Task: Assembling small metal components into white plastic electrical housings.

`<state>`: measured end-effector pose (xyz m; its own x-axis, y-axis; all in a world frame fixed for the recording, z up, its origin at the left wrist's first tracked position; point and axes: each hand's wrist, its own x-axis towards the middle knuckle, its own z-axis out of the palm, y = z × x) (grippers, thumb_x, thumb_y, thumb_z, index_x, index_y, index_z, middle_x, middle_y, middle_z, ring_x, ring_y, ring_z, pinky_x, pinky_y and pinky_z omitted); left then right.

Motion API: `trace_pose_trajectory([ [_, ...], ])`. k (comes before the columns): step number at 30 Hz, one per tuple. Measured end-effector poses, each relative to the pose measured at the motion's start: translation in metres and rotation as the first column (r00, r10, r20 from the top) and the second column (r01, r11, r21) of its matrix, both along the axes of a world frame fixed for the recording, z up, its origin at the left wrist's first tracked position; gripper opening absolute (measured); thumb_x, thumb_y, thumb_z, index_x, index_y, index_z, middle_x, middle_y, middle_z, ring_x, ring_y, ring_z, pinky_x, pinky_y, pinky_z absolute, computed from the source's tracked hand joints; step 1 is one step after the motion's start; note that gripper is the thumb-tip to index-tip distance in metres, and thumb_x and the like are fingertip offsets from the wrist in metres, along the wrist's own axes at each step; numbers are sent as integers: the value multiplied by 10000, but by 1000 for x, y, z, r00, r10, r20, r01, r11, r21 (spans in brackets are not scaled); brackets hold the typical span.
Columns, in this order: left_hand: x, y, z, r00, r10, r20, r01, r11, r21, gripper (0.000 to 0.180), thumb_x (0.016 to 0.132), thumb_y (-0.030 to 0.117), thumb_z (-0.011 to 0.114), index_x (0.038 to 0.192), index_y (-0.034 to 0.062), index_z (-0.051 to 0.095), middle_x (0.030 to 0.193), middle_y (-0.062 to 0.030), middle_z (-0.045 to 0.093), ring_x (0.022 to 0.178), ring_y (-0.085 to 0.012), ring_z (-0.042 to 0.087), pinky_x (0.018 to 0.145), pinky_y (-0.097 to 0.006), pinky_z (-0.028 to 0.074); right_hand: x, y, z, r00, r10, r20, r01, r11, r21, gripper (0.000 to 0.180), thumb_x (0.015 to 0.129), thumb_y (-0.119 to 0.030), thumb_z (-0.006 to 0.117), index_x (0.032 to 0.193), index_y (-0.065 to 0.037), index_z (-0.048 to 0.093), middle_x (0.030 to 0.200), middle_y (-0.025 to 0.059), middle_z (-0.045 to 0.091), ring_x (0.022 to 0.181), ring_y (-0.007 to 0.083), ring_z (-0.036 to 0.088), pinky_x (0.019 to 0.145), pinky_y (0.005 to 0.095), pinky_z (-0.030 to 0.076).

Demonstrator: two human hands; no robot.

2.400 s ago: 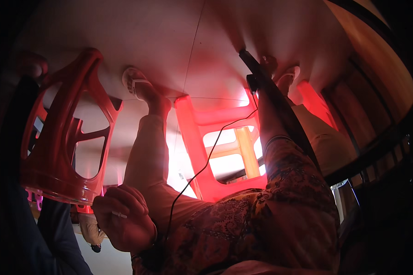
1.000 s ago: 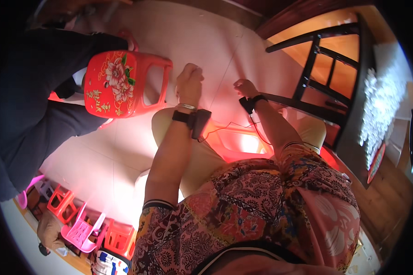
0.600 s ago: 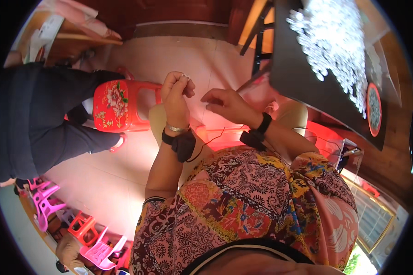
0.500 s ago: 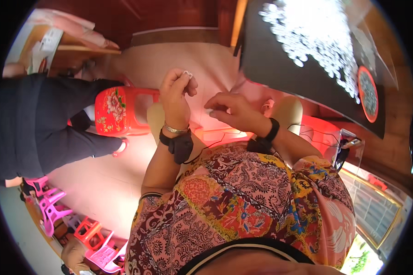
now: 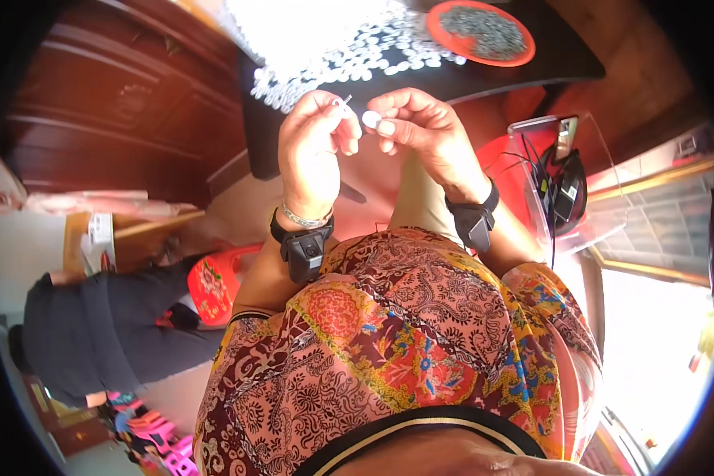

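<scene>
Head view, looking down along both forearms. Raised in front of the chest: left hand [image 5: 313, 151], thumb and forefinger pressed together on a thin pale pin [image 5: 346, 101] whose tip pokes up just past the fingertips. Just beside it, right hand [image 5: 424, 135], thumb and forefinger clamped on a small white bead [image 5: 370, 118], the other fingers curled in. Bead and pin very near each other, apparently not yet touching, both above the near edge of the black table [image 5: 531, 67].

Judged from this, the step in hand: bringing bead and pin together. Best done with wrists close and steady, the pin gripped near its tip to stop it wavering, the bead rolled between the pads until any hole faces the pin, and a light pinch, since a smooth round bead probably slips easily. Whether the bead is pierced: too small to tell.

Materials and shapes: bead round, glossy, milky white. Pin hair-thin, whether stiff or limp not clear. On the table, a wide heap of white beads [image 5: 333, 40], glittering and overexposed, and a round orange tray [image 5: 480, 32] filled with fine grey grains. Black strapped bands on both wrists, plus a thin silver bracelet [image 5: 303, 218] on the left. Below, a soft patterned garment [image 5: 404, 333] in reds and yellows. To the right, a clear plastic box [image 5: 563, 182] with dark cables. To the left, a red plastic stool [image 5: 214, 282] with a flower print, and another person in dark clothes [image 5: 95, 325].
</scene>
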<state>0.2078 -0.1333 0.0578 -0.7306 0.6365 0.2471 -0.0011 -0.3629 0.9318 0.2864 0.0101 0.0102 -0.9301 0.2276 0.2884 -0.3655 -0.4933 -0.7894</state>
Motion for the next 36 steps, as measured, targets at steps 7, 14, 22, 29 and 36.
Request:
trace_pose_trajectory([
  [7, 4, 16, -10, 994, -101, 47, 100, 995, 19, 146, 878, 145, 475, 837, 14, 526, 670, -61, 555, 561, -103, 483, 531, -214, 382, 12, 4, -1, 994, -110, -21, 110, 994, 0, 165, 869, -35, 604, 1031, 0, 605, 895, 50, 638, 701, 94, 567, 657, 213, 463],
  [14, -6, -1, -24, 997, -75, -9, 75, 995, -65, 155, 871, 166, 490, 799, 36, 534, 659, -31, 555, 549, -76, 467, 525, -204, 374, -3, -18, -7, 981, -194, -31, 194, 981, -5, 157, 878, -57, 597, 1029, -14, 607, 880, 44, 634, 720, 90, 562, 660, 222, 460],
  [22, -29, -25, -35, 1000, -15, 9, 16, 996, -84, 133, 860, 132, 513, 760, 45, 529, 646, -11, 541, 541, -55, 443, 512, -190, 361, -35, -41, -18, 996, 22, 89, 4, 958, -287, 152, 897, -91, 572, 1033, -33, 604, 841, 49, 627, 700, 105, 560, 622, 218, 441],
  [29, -44, -38, -44, 997, 64, 32, -61, 995, -80, 133, 853, 122, 531, 745, 45, 523, 632, -9, 526, 542, -46, 440, 494, -184, 353, -53, -62, -16, 977, -184, 103, 196, 973, -119, 170, 878, -50, 583, 1042, -16, 606, 838, 38, 628, 703, 102, 560, 643, 226, 453],
  [36, -52, -38, -52, 996, 80, 42, -75, 992, -101, 135, 848, 121, 535, 743, 39, 516, 627, -6, 515, 540, -46, 432, 495, -184, 347, -57, -65, -17, 943, -330, 41, 324, 939, 113, 185, 862, -26, 604, 1046, -4, 617, 897, 30, 642, 747, 80, 565, 678, 213, 461],
])
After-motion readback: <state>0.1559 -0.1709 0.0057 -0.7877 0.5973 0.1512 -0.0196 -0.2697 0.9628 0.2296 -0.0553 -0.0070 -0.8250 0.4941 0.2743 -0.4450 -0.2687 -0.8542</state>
